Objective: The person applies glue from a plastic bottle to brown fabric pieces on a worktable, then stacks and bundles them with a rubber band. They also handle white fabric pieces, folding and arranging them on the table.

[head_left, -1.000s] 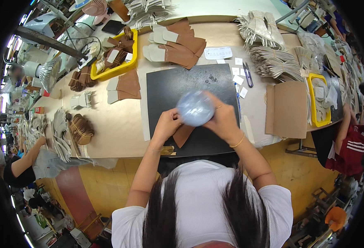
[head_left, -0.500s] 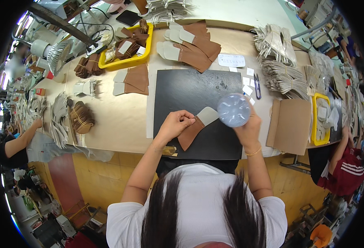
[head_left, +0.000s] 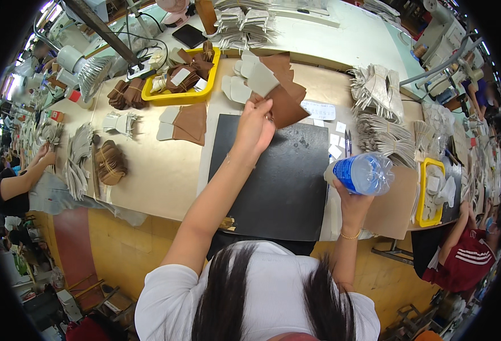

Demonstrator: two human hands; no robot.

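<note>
My left hand [head_left: 255, 126] is closed on a brown leather piece [head_left: 289, 107] with a pale grey end, held at the far edge of the black mat [head_left: 273, 176]. Behind and partly under that piece lies a fanned pile of similar leather pieces [head_left: 238, 90]. To the right of the mat, my right hand [head_left: 353, 206] grips a clear plastic bottle [head_left: 365, 173] with a blue label. The bottle is tilted, its base toward the right and its neck end toward the mat.
Further left lie more leather pieces [head_left: 182, 124] and a yellow tray [head_left: 174, 94] of bundles. White slips [head_left: 334, 150], a pen-like tool [head_left: 348, 142] and bundled pale strips [head_left: 384, 136] sit at right. Brown cardboard [head_left: 395, 207] is near the bottle. Co-workers' arms show at both sides.
My left hand has carried the leather piece from the mat's middle up to the far pile. My right hand has moved the bottle rightward, off the mat and away from the piece.
</note>
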